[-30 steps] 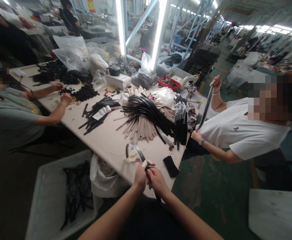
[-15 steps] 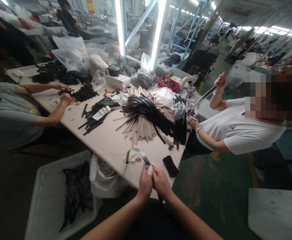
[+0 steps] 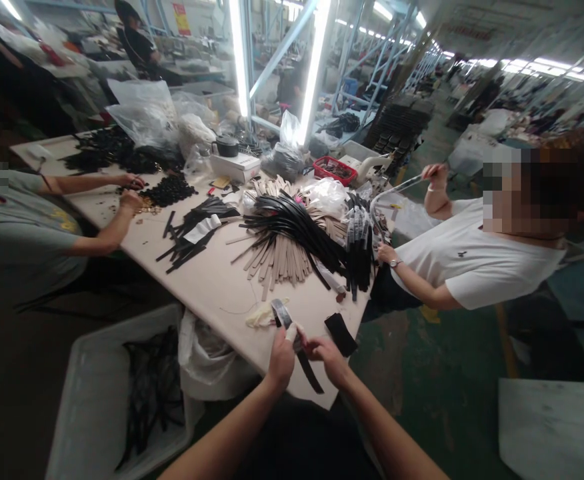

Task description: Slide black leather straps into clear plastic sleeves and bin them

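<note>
A black strap (image 3: pixel 310 373) runs through my hands, its upper end curled and shiny, its lower end hanging toward me over the table corner. My left hand (image 3: pixel 283 359) is closed round its middle, with a pale covering on the thumb. Against the strap's right side, the fingers of my right hand (image 3: pixel 328 355) are pinched together; the fingertip contact is partly hidden. A crumpled cream cloth or glove (image 3: pixel 259 316) lies just beyond my left hand. Right of my hands is a black rectangular piece (image 3: pixel 341 335).
Black strips (image 3: pixel 297 223) lie over beige strips (image 3: pixel 277 260) on the table (image 3: pixel 207 287). A person in white (image 3: pixel 452 257) handles a long strip at right; another person (image 3: pixel 22 220) sorts small parts at left. A white bin (image 3: pixel 79 393) stands below left, beside a white sack (image 3: pixel 212 353).
My hands have moved apart, the left one going left and the right one slightly right. More of the strap's lower end shows. The person at right has lowered the raised hand.
</note>
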### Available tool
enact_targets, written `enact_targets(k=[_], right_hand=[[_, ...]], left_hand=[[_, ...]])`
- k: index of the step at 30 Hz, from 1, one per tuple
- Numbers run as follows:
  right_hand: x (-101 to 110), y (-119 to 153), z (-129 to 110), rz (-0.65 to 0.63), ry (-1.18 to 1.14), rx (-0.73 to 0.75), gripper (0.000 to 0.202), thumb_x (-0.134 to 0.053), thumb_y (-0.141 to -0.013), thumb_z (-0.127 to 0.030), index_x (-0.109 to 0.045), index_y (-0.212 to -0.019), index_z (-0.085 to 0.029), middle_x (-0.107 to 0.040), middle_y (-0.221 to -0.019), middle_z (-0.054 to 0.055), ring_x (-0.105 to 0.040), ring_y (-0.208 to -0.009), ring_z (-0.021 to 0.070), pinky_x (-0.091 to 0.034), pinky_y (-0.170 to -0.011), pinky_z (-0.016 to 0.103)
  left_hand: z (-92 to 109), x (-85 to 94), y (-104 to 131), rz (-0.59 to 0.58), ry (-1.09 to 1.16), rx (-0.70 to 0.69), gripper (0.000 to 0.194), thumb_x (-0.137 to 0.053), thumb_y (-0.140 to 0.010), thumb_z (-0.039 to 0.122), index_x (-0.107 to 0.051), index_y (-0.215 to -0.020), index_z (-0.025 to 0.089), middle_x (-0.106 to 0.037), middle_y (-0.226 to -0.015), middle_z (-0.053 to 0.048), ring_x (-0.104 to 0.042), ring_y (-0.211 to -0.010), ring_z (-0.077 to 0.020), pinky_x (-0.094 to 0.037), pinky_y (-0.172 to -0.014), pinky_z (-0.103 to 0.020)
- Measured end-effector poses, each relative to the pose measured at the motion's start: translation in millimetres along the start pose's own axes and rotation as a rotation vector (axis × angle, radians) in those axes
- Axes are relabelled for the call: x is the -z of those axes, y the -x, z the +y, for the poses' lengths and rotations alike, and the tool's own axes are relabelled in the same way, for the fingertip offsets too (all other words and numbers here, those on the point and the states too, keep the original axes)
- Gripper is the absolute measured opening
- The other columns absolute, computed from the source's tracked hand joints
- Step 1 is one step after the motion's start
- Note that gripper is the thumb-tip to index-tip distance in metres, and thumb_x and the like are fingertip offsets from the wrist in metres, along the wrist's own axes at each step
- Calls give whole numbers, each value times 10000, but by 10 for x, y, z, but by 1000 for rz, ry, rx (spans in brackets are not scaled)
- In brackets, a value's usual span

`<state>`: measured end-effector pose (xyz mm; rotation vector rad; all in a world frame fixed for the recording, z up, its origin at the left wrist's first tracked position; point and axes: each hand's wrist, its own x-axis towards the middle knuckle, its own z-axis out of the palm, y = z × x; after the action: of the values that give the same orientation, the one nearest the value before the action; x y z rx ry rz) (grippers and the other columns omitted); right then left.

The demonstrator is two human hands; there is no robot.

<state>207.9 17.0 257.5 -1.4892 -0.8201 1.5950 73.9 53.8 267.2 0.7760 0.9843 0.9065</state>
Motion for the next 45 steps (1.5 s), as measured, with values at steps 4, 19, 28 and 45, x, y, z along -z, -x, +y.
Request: enact_targets(k=[4,19,28,45], right_hand=[[37,-404,-394,-103,-296,-93,449,-530,-885,-541,-690,-970,-130,-743,-942,134,-698,-800,216,-523,-787,359],[-630,-410,-299,-202,-37,219,383,-522,-925,-561,-568,-970,-183,-627,-678,-17,-493,-412,86,-421,-418,214],[-554,-503,-300,-248,137,179,353,-491,-944,-520,-591,-948,-182,-653,-704,-7,-472,-396,78,-359,-398,196],[-764,-1193,-2475,-91,616,788,481,-562,-933,-556,-752,-831,-126,-603,-707,6,-532,-706,122,-388,-672,223]], left_hand=[[-115,73,164,-249,-212,-34,308,-553,-908,447,-635,-777,181,-625,-698,-40,-570,-701,-183,-458,-723,-321],[1315,519,-1284,49,467,-99,312,-559,-934,456,-580,-1072,176,-599,-717,-5,-564,-512,-111,-479,-523,-242],[1197,470,-1040,76,279,-228,287,-558,-913,482,-547,-877,198,-525,-634,35,-486,-409,-90,-380,-381,-208],[843,366,-932,-93,-55,-294,198,-613,-893,359,-638,-818,177,-666,-759,-53,-647,-723,-192,-532,-748,-327]])
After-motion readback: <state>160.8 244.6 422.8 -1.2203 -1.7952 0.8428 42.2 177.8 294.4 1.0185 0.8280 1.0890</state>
